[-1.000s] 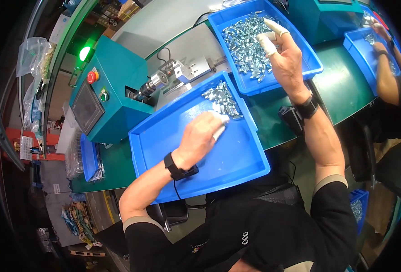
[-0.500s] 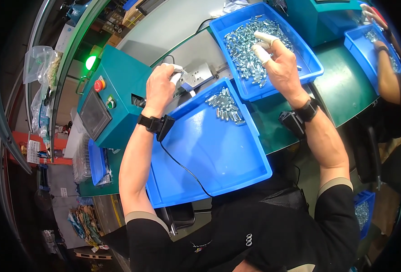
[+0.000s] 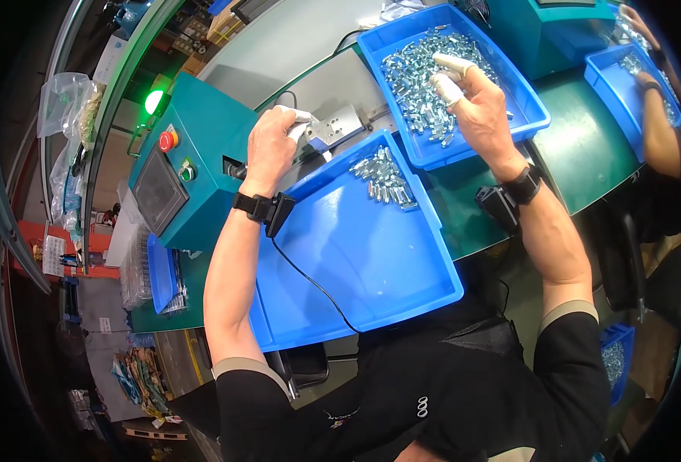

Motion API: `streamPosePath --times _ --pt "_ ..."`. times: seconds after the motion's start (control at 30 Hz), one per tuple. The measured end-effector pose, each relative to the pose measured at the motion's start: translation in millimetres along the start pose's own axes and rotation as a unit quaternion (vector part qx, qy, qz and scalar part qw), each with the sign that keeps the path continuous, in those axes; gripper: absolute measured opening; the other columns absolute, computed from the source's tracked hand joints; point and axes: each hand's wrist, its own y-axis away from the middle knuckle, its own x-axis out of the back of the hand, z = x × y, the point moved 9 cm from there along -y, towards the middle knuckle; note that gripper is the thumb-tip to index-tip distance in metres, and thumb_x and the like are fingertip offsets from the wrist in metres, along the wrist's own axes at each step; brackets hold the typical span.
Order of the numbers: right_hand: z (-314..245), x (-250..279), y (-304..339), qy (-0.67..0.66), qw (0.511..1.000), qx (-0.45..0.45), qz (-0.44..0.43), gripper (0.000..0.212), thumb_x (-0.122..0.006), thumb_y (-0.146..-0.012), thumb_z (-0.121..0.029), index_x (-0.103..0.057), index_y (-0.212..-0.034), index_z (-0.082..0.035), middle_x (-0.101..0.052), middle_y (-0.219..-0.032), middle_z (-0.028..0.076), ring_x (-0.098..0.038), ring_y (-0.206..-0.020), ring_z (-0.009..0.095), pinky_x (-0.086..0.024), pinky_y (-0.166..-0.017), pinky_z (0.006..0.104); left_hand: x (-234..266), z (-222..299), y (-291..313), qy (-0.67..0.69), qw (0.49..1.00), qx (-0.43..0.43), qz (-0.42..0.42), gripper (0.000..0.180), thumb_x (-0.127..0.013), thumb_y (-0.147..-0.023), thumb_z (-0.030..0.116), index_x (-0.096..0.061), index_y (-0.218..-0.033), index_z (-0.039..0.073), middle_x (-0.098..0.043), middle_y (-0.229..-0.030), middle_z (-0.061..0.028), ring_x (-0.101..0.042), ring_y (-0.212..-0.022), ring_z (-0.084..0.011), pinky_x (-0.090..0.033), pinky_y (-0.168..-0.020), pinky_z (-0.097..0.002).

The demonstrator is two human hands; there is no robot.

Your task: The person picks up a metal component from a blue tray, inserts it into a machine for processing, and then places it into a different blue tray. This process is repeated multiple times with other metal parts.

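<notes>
My left hand (image 3: 271, 150), white cots on its fingertips, is bent in a pinch beside the metal fixture block (image 3: 339, 127) of a teal machine (image 3: 202, 146). Whatever its fingertips hold is too small or hidden to make out. Over the far blue bin (image 3: 537, 115) hovers my right hand (image 3: 479, 108), also in white finger cots. Its thumb and forefinger are apart, above a heap of small shiny metal cylindrical parts (image 3: 425, 96). Nearer to me, a blue tray (image 3: 340, 262) has a small pile of similar metal parts (image 3: 383, 179) in its far right corner.
The machine carries a red button (image 3: 169, 140), a dark screen (image 3: 160, 194) and a glowing green lamp (image 3: 154, 100). At right, another person's arm (image 3: 660, 131) reaches into a blue bin (image 3: 606, 77). A black cable (image 3: 310, 277) runs from my left wrist across the tray.
My right hand has shifted very slightly right and toward me over the heap. My left hand stays at the fixture, nearly unmoved.
</notes>
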Motion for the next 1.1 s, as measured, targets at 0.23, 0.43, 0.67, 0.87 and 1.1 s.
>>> streamPosePath --times 0.23,0.43,0.67,0.87,1.1 --pt "3 -4 -4 -0.002 1.0 -0.004 -0.009 0.037 -0.069 -0.104 -0.019 -0.067 -0.139 -0.007 -0.075 -0.107 0.002 -0.066 -0.093 0.007 -0.052 -0.072 0.0217 1 2 12 -0.059 0.997 -0.039 0.015 0.023 -0.068 -0.085 0.0 -0.077 -0.105 0.007 -0.066 -0.098 -0.0123 -0.064 -0.098 -0.0331 -0.053 -0.084 -0.0438" --pt "1 -13 1 0.047 0.998 0.022 -0.032 0.037 -0.068 -0.104 -0.017 -0.067 -0.139 -0.005 -0.075 -0.107 0.003 -0.067 -0.092 0.008 -0.053 -0.073 0.0227 18 30 46 -0.046 0.993 -0.064 0.083 0.025 -0.07 -0.085 0.001 -0.076 -0.109 0.005 -0.069 -0.107 -0.0123 -0.065 -0.105 -0.0344 -0.054 -0.092 -0.0446" --pt "-2 -83 15 0.016 0.981 -0.068 -0.184 0.046 -0.068 -0.103 -0.015 -0.059 -0.147 -0.004 -0.074 -0.121 0.01 -0.068 -0.102 0.013 -0.054 -0.081 0.0264 38 56 140 0.059 0.996 -0.065 0.013 0.023 -0.077 -0.083 0.004 -0.076 -0.106 0.004 -0.072 -0.104 -0.0123 -0.067 -0.102 -0.0332 -0.055 -0.089 -0.0434" --pt "-11 -151 34 -0.087 0.933 -0.145 -0.319 0.063 -0.065 -0.102 -0.013 -0.041 -0.16 -0.005 -0.061 -0.149 0.018 -0.06 -0.132 0.023 -0.049 -0.108 0.0352 48 62 176 0.106 0.994 -0.03 -0.026 0.022 -0.078 -0.084 0.005 -0.076 -0.106 0.003 -0.073 -0.101 -0.0127 -0.069 -0.099 -0.0331 -0.057 -0.087 -0.0432" --pt "-25 -189 42 -0.119 0.912 -0.165 -0.356 0.067 -0.064 -0.102 -0.013 -0.037 -0.162 -0.004 -0.057 -0.154 0.02 -0.055 -0.141 0.028 -0.044 -0.117 0.0379 61 60 202 0.142 0.99 -0.014 -0.015 0.021 -0.079 -0.084 0.005 -0.076 -0.105 0.002 -0.073 -0.099 -0.0125 -0.069 -0.097 -0.0327 -0.057 -0.085 -0.0421"
